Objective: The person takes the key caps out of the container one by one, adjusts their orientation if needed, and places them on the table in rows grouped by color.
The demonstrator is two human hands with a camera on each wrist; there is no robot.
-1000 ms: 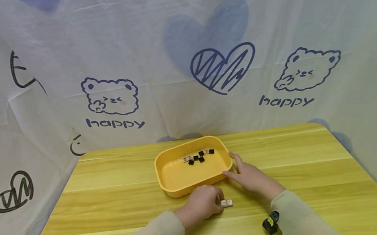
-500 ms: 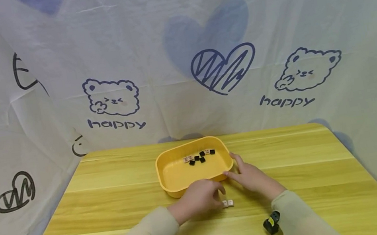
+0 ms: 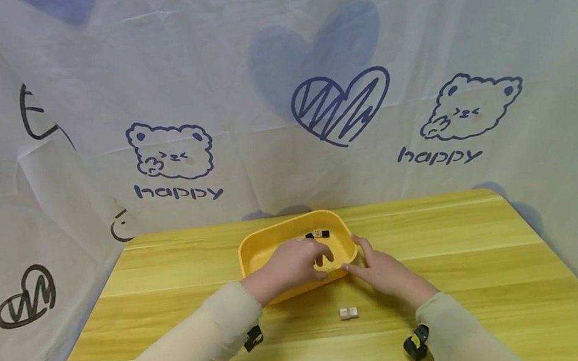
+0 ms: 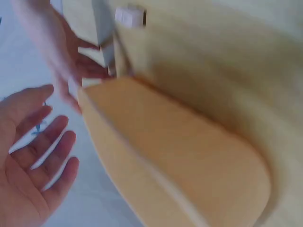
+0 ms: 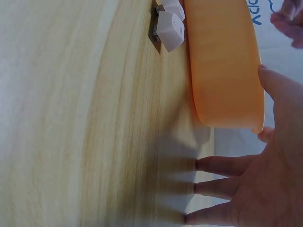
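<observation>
**A:** On the wooden table, seen from the head camera, two pale keycaps lie side by side in front of the yellow tray. How far along does that look?

**B:** Barely begun, I'd judge. A few dark and pale keycaps sit at the tray's far end; the rest is hidden. The left hand hangs over the tray with fingers loosely bent, and I see nothing in it. The right hand rests flat, fingertips against the tray's right corner.

**A:** And the tray's long axis?

**B:** Roughly left to right, its right end turned a little away. The pair on the table lines up left to right too.

**A:** From the left wrist?

**B:** Blurred. The left hand shows an open, empty palm beside the tray wall, the pale pair well beyond.

**A:** The right wrist?

**B:** Straight fingers lie on the table, the thumb against the tray's end; the keycaps lie near the tray's wall.
</observation>
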